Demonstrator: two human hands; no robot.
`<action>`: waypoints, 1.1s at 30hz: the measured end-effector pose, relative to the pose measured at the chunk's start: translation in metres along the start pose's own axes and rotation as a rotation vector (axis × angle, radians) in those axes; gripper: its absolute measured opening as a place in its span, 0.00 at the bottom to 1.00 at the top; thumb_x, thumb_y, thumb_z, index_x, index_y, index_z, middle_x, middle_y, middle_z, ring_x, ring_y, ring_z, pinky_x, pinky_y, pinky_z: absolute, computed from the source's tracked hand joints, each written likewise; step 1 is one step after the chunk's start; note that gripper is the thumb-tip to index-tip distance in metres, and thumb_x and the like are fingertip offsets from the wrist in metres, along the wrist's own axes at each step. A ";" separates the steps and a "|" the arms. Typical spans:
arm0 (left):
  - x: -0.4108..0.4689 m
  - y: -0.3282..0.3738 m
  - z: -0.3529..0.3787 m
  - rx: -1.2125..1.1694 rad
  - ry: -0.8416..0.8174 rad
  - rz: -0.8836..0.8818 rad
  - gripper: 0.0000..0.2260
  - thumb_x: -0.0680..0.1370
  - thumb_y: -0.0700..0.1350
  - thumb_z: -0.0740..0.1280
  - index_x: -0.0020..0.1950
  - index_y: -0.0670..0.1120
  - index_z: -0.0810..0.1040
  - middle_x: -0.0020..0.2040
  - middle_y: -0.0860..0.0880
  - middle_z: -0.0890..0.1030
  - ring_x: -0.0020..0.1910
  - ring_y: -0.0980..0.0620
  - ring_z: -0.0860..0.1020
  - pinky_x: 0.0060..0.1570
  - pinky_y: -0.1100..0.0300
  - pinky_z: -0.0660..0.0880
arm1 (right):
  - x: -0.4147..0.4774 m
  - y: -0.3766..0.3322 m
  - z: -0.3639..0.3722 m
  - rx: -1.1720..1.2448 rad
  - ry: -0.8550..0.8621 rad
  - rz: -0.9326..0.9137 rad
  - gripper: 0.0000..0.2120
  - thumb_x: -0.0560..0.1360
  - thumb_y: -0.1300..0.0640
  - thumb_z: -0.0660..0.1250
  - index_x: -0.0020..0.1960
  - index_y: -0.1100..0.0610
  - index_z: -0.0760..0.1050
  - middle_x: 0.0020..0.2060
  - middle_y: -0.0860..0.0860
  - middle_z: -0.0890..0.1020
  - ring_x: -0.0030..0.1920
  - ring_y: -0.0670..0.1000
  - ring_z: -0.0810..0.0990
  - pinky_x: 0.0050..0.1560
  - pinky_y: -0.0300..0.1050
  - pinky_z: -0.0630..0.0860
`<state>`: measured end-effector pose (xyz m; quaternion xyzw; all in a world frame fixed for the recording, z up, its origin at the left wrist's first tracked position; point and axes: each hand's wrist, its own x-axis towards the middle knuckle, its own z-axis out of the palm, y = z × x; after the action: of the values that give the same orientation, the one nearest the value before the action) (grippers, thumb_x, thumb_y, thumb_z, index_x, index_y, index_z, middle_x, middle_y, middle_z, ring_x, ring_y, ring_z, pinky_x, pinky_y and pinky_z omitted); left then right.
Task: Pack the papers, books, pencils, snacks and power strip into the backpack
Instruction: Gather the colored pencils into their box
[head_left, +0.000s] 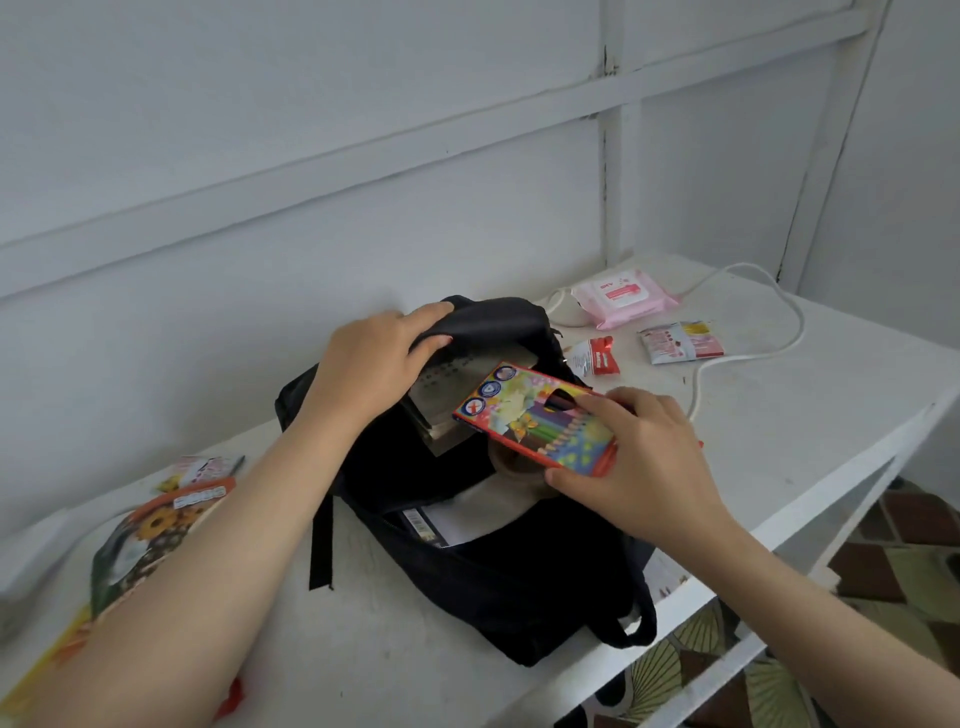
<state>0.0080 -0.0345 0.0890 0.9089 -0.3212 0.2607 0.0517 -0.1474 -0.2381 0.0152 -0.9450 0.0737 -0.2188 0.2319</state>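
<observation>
Over backpack, pencil box slanting upper-left

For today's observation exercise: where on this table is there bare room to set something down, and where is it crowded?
Free: the near table surface between the left forearm and the backpack, and the right end inside the white cable loop towards the edge. Crowded: the far strip with wipes pack and snack packets, and the left end under the sunflower bag.

Pencil box: round badge signs, wording too small to read.
Wipes pack, at 1 o'clock: lettering blurred.
Backpack: a barcode showed inside.
</observation>
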 end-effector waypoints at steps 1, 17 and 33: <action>0.000 -0.001 -0.001 0.002 0.005 0.006 0.17 0.80 0.55 0.57 0.69 0.57 0.69 0.46 0.45 0.81 0.45 0.41 0.79 0.40 0.54 0.72 | 0.005 -0.006 0.004 -0.004 -0.006 0.001 0.36 0.62 0.35 0.70 0.64 0.52 0.74 0.62 0.55 0.72 0.59 0.57 0.71 0.58 0.50 0.68; -0.007 -0.004 0.000 -0.017 0.004 0.000 0.18 0.79 0.55 0.59 0.69 0.57 0.69 0.43 0.48 0.80 0.42 0.44 0.78 0.36 0.60 0.65 | -0.001 -0.026 0.044 -0.169 -0.219 -0.261 0.29 0.77 0.39 0.48 0.73 0.50 0.62 0.74 0.59 0.60 0.75 0.62 0.53 0.71 0.56 0.43; -0.013 -0.005 0.002 0.002 0.110 0.031 0.17 0.77 0.53 0.65 0.67 0.55 0.74 0.33 0.53 0.66 0.30 0.44 0.74 0.30 0.61 0.62 | 0.071 -0.057 0.079 -0.247 -0.297 -0.197 0.26 0.80 0.43 0.51 0.76 0.51 0.55 0.75 0.61 0.55 0.75 0.63 0.49 0.73 0.55 0.47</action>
<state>0.0032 -0.0243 0.0814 0.8882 -0.3314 0.3115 0.0645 -0.0466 -0.1732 0.0061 -0.9907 -0.0275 -0.0881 0.1000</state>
